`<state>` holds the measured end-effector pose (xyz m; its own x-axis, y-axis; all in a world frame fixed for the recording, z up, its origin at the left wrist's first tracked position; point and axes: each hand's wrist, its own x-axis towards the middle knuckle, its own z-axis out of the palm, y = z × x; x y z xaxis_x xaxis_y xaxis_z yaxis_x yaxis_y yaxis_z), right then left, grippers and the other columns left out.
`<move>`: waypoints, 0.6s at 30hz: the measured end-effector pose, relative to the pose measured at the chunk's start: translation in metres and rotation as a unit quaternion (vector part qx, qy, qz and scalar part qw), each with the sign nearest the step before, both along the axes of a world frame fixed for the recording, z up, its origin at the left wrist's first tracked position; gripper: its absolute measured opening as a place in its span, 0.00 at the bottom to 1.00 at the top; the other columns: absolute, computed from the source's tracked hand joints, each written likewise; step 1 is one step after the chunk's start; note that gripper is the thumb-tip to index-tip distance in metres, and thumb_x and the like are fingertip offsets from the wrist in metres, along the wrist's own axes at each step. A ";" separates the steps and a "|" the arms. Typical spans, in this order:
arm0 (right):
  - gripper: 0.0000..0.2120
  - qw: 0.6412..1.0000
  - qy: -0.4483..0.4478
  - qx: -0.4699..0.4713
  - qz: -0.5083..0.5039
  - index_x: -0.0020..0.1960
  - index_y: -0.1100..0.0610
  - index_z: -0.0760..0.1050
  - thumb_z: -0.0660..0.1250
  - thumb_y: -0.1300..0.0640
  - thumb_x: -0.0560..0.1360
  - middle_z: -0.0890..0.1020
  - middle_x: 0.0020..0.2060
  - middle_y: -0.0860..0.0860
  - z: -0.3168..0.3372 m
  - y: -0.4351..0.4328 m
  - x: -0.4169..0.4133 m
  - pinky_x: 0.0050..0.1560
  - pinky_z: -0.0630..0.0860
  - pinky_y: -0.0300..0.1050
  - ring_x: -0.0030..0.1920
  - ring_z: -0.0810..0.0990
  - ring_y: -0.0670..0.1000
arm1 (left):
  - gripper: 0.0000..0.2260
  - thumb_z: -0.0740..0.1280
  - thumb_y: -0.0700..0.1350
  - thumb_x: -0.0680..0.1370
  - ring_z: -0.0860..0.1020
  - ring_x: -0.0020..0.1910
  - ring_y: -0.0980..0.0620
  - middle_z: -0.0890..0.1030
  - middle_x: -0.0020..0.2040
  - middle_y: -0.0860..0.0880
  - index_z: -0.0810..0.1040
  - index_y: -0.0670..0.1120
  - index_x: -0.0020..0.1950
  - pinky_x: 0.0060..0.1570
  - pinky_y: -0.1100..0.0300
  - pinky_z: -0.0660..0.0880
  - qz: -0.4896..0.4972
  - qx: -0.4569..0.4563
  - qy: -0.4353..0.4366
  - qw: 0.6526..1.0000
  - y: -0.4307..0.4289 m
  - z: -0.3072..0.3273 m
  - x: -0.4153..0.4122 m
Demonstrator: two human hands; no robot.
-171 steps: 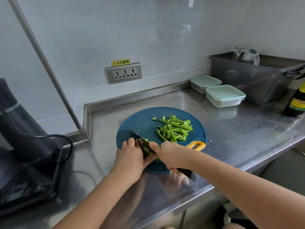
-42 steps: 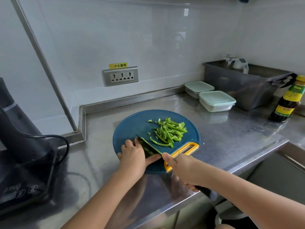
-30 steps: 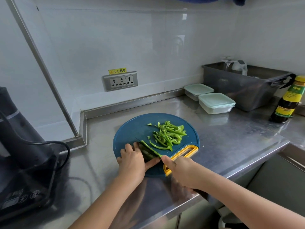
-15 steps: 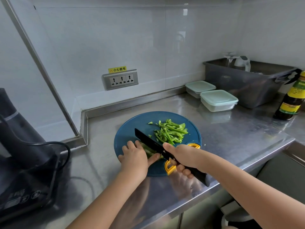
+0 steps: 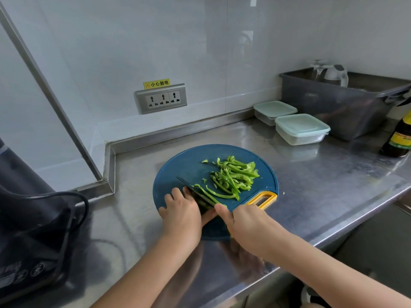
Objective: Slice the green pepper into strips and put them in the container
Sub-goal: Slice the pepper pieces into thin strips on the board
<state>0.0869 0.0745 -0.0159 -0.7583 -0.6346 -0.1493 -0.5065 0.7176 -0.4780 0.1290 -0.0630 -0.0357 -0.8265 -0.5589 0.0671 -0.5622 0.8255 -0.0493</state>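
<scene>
A round blue cutting board [image 5: 189,167] with a yellow handle lies on the steel counter. A pile of green pepper strips [image 5: 233,176] covers its right half. My left hand [image 5: 181,215] curls over the uncut pepper piece at the board's near edge; that piece is almost wholly hidden. My right hand [image 5: 246,227] grips the handle of a black knife [image 5: 195,193], whose blade is down on the board right beside my left fingers, with fresh strips lying along it. Two lidded containers [image 5: 301,128] stand at the back right.
A grey tub [image 5: 338,105] holding a glass and a kettle sits in the far right corner, with a dark sauce bottle [image 5: 399,138] beside it. A black appliance [image 5: 29,221] with a cord fills the left. A wall socket [image 5: 161,98] is behind the board. The counter edge runs near right.
Half a second ago the knife was raised above the pepper; now its blade is down on the board and a new strip lies beside it. My left hand stayed in place.
</scene>
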 end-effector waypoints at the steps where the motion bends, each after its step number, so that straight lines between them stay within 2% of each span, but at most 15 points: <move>1: 0.27 1.000 0.009 -0.005 0.003 0.41 0.60 0.69 0.43 0.41 0.81 0.68 0.30 0.50 0.001 0.000 0.003 0.33 0.65 0.41 0.29 0.64 0.45 | 0.40 0.51 0.73 0.71 0.67 0.60 0.45 0.66 0.60 0.46 0.61 0.42 0.69 0.53 0.55 0.68 -0.001 -0.002 -0.002 1.000 0.000 0.000 0.000; 3: 0.26 1.000 0.023 -0.002 -0.008 0.37 0.56 0.66 0.42 0.41 0.81 0.68 0.29 0.49 0.001 0.001 0.004 0.32 0.64 0.39 0.29 0.64 0.45 | 0.42 0.47 0.73 0.69 0.67 0.60 0.45 0.66 0.60 0.46 0.61 0.42 0.69 0.52 0.55 0.68 -0.002 -0.007 -0.008 1.000 0.000 -0.002 -0.001; 5: 0.25 0.999 -0.041 0.001 -0.024 0.35 0.54 0.63 0.43 0.39 0.80 0.69 0.30 0.50 0.005 0.002 0.000 0.32 0.66 0.39 0.28 0.66 0.46 | 0.45 0.44 0.73 0.65 0.67 0.60 0.46 0.66 0.59 0.46 0.60 0.43 0.70 0.52 0.55 0.68 0.007 -0.011 -0.004 1.000 0.000 -0.003 0.000; 7: 0.25 0.980 -0.186 -0.016 -0.064 0.34 0.53 0.64 0.47 0.36 0.79 0.70 0.27 0.51 0.012 0.006 -0.012 0.28 0.66 0.41 0.25 0.67 0.48 | 0.42 0.47 0.74 0.68 0.68 0.60 0.46 0.67 0.59 0.46 0.60 0.44 0.70 0.51 0.55 0.69 0.009 -0.011 0.009 1.000 -0.001 -0.004 -0.001; 9: 0.28 0.926 -0.353 -0.062 -0.121 0.33 0.54 0.65 0.51 0.31 0.75 0.67 0.23 0.50 0.022 0.014 -0.025 0.23 0.63 0.39 0.22 0.64 0.49 | 0.39 0.51 0.74 0.70 0.67 0.60 0.46 0.67 0.60 0.46 0.60 0.45 0.69 0.52 0.55 0.68 0.000 -0.002 0.015 1.000 -0.002 -0.005 -0.002; 10: 0.29 0.913 -0.382 -0.069 -0.122 0.32 0.54 0.65 0.52 0.29 0.74 0.66 0.22 0.49 0.024 0.018 -0.030 0.23 0.62 0.38 0.21 0.63 0.49 | 0.39 0.52 0.73 0.70 0.67 0.60 0.46 0.67 0.60 0.46 0.60 0.45 0.68 0.52 0.55 0.68 -0.002 -0.002 0.015 1.000 -0.002 -0.005 -0.003; 12: 0.29 0.913 -0.391 -0.066 -0.100 0.33 0.55 0.66 0.52 0.30 0.74 0.67 0.22 0.50 0.023 0.022 -0.033 0.23 0.63 0.37 0.21 0.64 0.49 | 0.39 0.52 0.73 0.71 0.67 0.60 0.46 0.67 0.60 0.46 0.60 0.45 0.69 0.52 0.55 0.68 -0.008 -0.001 0.019 1.000 -0.004 -0.006 -0.003; 14: 0.28 0.930 -0.353 -0.077 -0.070 0.37 0.57 0.68 0.53 0.32 0.75 0.69 0.22 0.51 0.022 0.023 -0.030 0.24 0.67 0.38 0.21 0.67 0.49 | 0.39 0.52 0.73 0.71 0.67 0.61 0.46 0.67 0.61 0.46 0.60 0.44 0.70 0.52 0.55 0.68 -0.014 -0.005 0.020 1.000 -0.004 -0.007 -0.003; 16: 0.26 0.956 -0.279 -0.081 -0.041 0.43 0.58 0.70 0.55 0.35 0.76 0.72 0.23 0.50 0.019 0.022 -0.026 0.24 0.69 0.40 0.20 0.69 0.47 | 0.40 0.51 0.73 0.71 0.67 0.61 0.46 0.67 0.61 0.46 0.59 0.44 0.71 0.52 0.56 0.68 -0.018 -0.012 0.019 1.000 -0.004 -0.008 -0.003; 18: 0.19 0.986 -0.158 -0.058 -0.005 0.52 0.54 0.69 0.56 0.39 0.78 0.74 0.27 0.47 0.016 0.023 -0.024 0.25 0.67 0.35 0.21 0.72 0.43 | 0.41 0.50 0.74 0.71 0.67 0.60 0.47 0.67 0.60 0.47 0.60 0.44 0.71 0.52 0.56 0.68 -0.027 -0.022 0.019 0.999 -0.006 -0.009 -0.002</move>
